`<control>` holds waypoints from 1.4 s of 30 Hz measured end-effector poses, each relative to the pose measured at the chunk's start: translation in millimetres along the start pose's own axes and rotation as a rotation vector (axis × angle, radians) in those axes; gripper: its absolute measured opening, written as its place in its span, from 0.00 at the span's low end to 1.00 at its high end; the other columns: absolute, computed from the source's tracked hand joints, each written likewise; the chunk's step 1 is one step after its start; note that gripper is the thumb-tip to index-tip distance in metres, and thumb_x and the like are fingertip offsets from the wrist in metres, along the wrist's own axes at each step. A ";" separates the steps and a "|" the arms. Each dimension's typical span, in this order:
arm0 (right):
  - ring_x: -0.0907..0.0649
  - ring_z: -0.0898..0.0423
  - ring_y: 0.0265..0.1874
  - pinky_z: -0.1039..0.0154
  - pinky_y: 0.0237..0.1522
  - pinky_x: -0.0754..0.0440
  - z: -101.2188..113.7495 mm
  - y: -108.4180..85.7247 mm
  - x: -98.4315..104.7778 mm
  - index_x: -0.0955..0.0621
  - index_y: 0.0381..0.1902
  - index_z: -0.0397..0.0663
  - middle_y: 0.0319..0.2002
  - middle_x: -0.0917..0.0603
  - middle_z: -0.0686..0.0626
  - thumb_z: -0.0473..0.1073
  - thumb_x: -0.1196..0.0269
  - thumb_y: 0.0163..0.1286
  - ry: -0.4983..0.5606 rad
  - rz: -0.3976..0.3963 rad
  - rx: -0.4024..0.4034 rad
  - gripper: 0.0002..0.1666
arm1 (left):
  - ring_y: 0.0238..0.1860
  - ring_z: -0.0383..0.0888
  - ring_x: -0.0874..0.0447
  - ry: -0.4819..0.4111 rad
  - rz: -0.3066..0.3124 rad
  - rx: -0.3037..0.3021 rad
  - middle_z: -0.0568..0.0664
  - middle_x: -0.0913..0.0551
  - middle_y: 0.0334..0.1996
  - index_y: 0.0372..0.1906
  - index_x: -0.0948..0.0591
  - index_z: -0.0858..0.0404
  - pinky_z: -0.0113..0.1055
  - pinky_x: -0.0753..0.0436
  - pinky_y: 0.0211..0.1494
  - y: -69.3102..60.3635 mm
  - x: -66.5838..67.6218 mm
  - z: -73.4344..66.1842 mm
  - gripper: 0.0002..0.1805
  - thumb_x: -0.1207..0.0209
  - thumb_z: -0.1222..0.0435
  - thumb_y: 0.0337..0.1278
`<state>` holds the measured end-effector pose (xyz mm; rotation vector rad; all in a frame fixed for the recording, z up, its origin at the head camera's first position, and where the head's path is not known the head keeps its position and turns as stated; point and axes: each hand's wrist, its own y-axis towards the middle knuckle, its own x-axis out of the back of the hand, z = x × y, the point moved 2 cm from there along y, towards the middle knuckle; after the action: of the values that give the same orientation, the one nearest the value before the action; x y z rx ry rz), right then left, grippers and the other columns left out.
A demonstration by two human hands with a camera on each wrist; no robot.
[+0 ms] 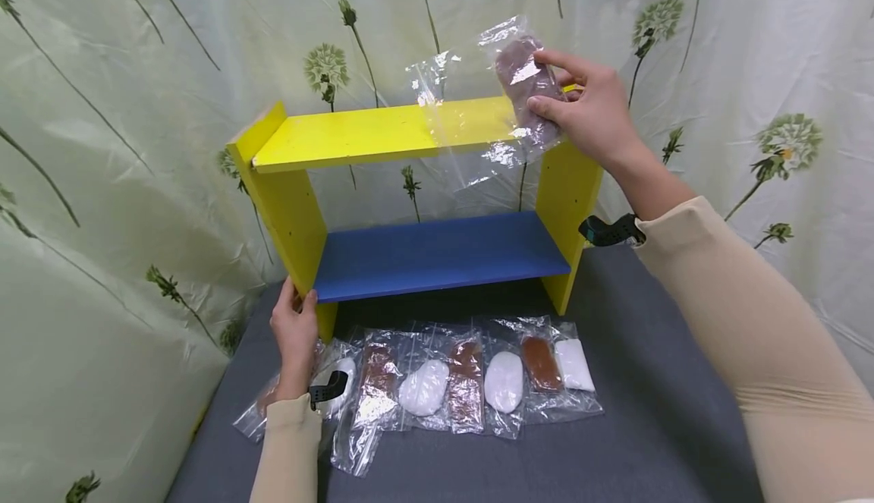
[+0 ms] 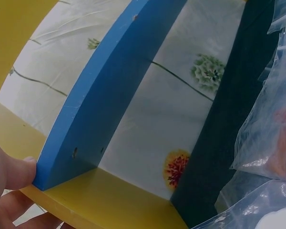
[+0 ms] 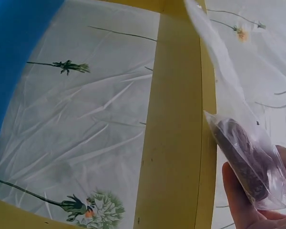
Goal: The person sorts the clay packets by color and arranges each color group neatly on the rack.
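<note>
My right hand (image 1: 590, 105) pinches a clear plastic bag with a purplish-brown slab (image 1: 522, 70) inside, raised in front of the right end of the yellow top shelf (image 1: 362, 133). In the right wrist view the same bagged slab (image 3: 243, 157) lies between thumb and fingers, beside the yellow side panel (image 3: 174, 119). My left hand (image 1: 296, 328) grips the lower front edge of the left side panel (image 1: 290, 222). The left wrist view shows its thumb (image 2: 19, 172) against the end of the blue shelf (image 2: 86, 109), with fingers beneath the yellow panel.
Several clear bags lie in a row before the shelf unit, holding brown slabs (image 1: 542, 364) and white pieces (image 1: 504, 381). Some lie close to my left wrist. A dark cloth (image 1: 614, 442) covers the table. Behind hangs a flower-printed curtain (image 1: 737, 48).
</note>
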<state>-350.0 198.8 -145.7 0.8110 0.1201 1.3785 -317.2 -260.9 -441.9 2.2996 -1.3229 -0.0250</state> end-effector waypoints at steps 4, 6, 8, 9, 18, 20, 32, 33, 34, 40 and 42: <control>0.21 0.51 0.47 0.69 0.37 0.16 0.7 8.7 -6.8 0.22 0.67 0.70 0.54 0.24 0.43 0.46 0.28 0.65 -0.027 0.013 -0.058 0.33 | 0.62 0.53 0.22 0.001 -0.018 0.033 0.53 0.21 0.63 0.72 0.28 0.42 0.56 0.24 0.62 -2.9 6.4 2.6 0.27 0.42 0.64 0.73; 0.23 0.52 0.50 0.67 0.39 0.17 1.0 11.3 -10.3 0.22 0.67 0.72 0.57 0.24 0.42 0.47 0.28 0.65 -0.059 0.018 -0.075 0.33 | 0.62 0.54 0.22 0.016 -0.028 0.039 0.54 0.21 0.62 0.72 0.27 0.44 0.57 0.24 0.62 -4.3 9.6 4.0 0.27 0.42 0.65 0.73; 0.24 0.51 0.52 0.66 0.40 0.18 0.9 13.0 -12.6 0.23 0.68 0.72 0.60 0.24 0.42 0.48 0.28 0.65 -0.102 0.010 -0.077 0.33 | 0.62 0.55 0.22 0.024 -0.029 0.031 0.55 0.21 0.62 0.72 0.27 0.46 0.58 0.24 0.62 -5.0 11.0 4.8 0.27 0.42 0.66 0.72; 0.24 0.51 0.54 0.66 0.40 0.18 0.8 13.9 -13.0 0.23 0.68 0.71 0.61 0.24 0.42 0.49 0.28 0.66 -0.121 0.004 -0.077 0.33 | 0.62 0.55 0.22 0.025 -0.026 0.024 0.56 0.21 0.62 0.72 0.27 0.47 0.58 0.24 0.62 -5.1 11.1 4.7 0.27 0.42 0.66 0.72; 0.21 0.52 0.51 0.69 0.36 0.18 -1.9 21.5 -14.4 0.22 0.68 0.65 0.59 0.19 0.43 0.54 0.31 0.66 -0.294 -0.045 -0.085 0.32 | 0.62 0.53 0.22 0.003 -0.018 0.020 0.53 0.21 0.63 0.72 0.27 0.44 0.56 0.23 0.62 -4.7 9.1 1.5 0.27 0.42 0.65 0.72; 0.21 0.52 0.51 0.69 0.38 0.21 -1.8 22.0 -15.2 0.21 0.68 0.63 0.58 0.18 0.45 0.56 0.34 0.67 -0.387 -0.049 -0.075 0.31 | 0.62 0.53 0.22 0.005 -0.017 0.018 0.53 0.21 0.63 0.72 0.28 0.44 0.56 0.23 0.62 -3.8 9.0 1.1 0.28 0.42 0.65 0.72; 0.22 0.40 0.51 0.48 0.46 0.29 -2.3 23.7 -17.4 0.16 0.59 0.46 0.53 0.15 0.41 0.51 0.49 0.73 -0.728 -0.008 -0.013 0.26 | 0.63 0.55 0.23 -0.002 -0.013 0.009 0.55 0.22 0.63 0.73 0.28 0.45 0.57 0.24 0.62 0.6 6.2 -0.3 0.28 0.42 0.65 0.72; 0.22 0.39 0.52 0.46 0.48 0.28 -3.0 23.6 -16.4 0.16 0.59 0.45 0.53 0.15 0.40 0.50 0.49 0.74 -0.741 -0.004 -0.012 0.26 | 0.62 0.54 0.23 -0.003 -0.011 0.003 0.55 0.21 0.63 0.73 0.28 0.45 0.57 0.23 0.61 1.1 5.6 0.1 0.28 0.41 0.65 0.72; 0.23 0.38 0.52 0.45 0.49 0.28 -3.6 23.2 -15.3 0.16 0.59 0.44 0.53 0.15 0.39 0.50 0.49 0.74 -0.755 -0.004 -0.006 0.26 | 0.62 0.55 0.22 -0.004 -0.011 -0.001 0.55 0.21 0.62 0.72 0.27 0.46 0.57 0.23 0.61 1.8 5.0 0.1 0.28 0.41 0.65 0.72; 0.24 0.39 0.50 0.44 0.50 0.30 -4.5 20.2 -10.6 0.16 0.59 0.42 0.51 0.17 0.37 0.47 0.48 0.74 -0.761 -0.024 0.022 0.24 | 0.62 0.54 0.22 -0.008 0.001 -0.006 0.55 0.21 0.62 0.72 0.28 0.46 0.57 0.23 0.61 3.2 1.8 0.4 0.28 0.41 0.65 0.72; 0.24 0.39 0.49 0.43 0.49 0.30 -4.8 20.4 -9.3 0.16 0.58 0.40 0.50 0.17 0.37 0.46 0.48 0.73 -0.763 -0.040 0.034 0.24 | 0.62 0.54 0.22 -0.012 0.003 -0.004 0.55 0.20 0.62 0.72 0.27 0.45 0.57 0.23 0.61 3.5 0.8 0.3 0.28 0.41 0.65 0.71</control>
<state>-371.4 192.0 -141.1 1.3017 -0.4315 0.9539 -319.7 -263.1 -440.5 2.2976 -1.3314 -0.0407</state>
